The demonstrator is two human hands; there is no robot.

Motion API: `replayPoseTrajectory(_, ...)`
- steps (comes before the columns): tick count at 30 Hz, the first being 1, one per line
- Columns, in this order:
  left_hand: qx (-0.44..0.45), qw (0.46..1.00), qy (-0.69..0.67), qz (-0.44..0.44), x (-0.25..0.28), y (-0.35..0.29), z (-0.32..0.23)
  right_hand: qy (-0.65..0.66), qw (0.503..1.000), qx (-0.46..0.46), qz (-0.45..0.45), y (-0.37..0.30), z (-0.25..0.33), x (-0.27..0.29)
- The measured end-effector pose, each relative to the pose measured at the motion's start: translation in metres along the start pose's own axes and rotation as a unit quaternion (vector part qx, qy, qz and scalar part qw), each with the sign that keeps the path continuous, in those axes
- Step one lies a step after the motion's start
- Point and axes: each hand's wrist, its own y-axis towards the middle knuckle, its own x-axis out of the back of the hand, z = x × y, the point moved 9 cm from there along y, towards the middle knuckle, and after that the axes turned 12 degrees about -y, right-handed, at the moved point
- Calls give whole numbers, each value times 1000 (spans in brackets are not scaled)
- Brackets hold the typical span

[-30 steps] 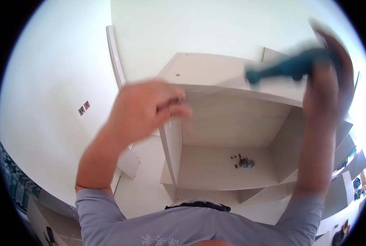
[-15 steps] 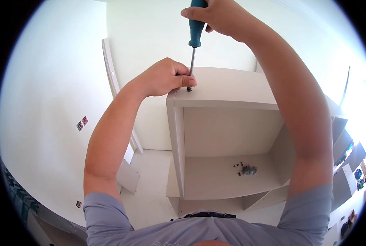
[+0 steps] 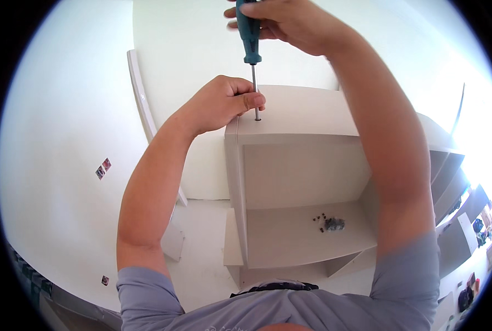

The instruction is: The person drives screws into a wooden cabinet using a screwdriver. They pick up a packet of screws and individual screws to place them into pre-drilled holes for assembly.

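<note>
A screwdriver (image 3: 250,41) with a teal handle and a metal shaft stands nearly upright over the pale cabinet (image 3: 306,118). Its tip meets a dark spot in the top panel, close to the front left corner; whether a screw head sits there is too small to tell. My right hand (image 3: 290,22) is up at the handle, thumb against it and fingers partly loose behind it. Low on the shaft, the thumb and fingers of my left hand (image 3: 229,102) close around the metal just above the panel.
Inside the cabinet, small dark fasteners (image 3: 318,219) lie beside a clear plastic bag (image 3: 334,224). A long pale strip (image 3: 141,94) leans on the wall at the left. Loose panels (image 3: 174,241) rest on the floor, and more cabinet parts (image 3: 450,171) stand to the right.
The dark fastener that stuck up under the tip no longer shows above the panel. My right hand's fingers have spread on the handle, whose top has tilted left.
</note>
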Motion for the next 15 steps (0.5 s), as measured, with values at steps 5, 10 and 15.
replayPoseTrajectory(5, -28, 999, 3, -19, 1, -3, 4, -247, 966, -37, -73, -24, 21, 15)
replayPoseTrajectory(10, -44, 999, 21, -8, -1, 2, 0, 35, 994, 90, -45, 24, -7, 0)
replayPoseTrajectory(15, -63, 998, -3, -15, 4, -4, 1, 431, 892, 52, 126, 39, -11, -46)
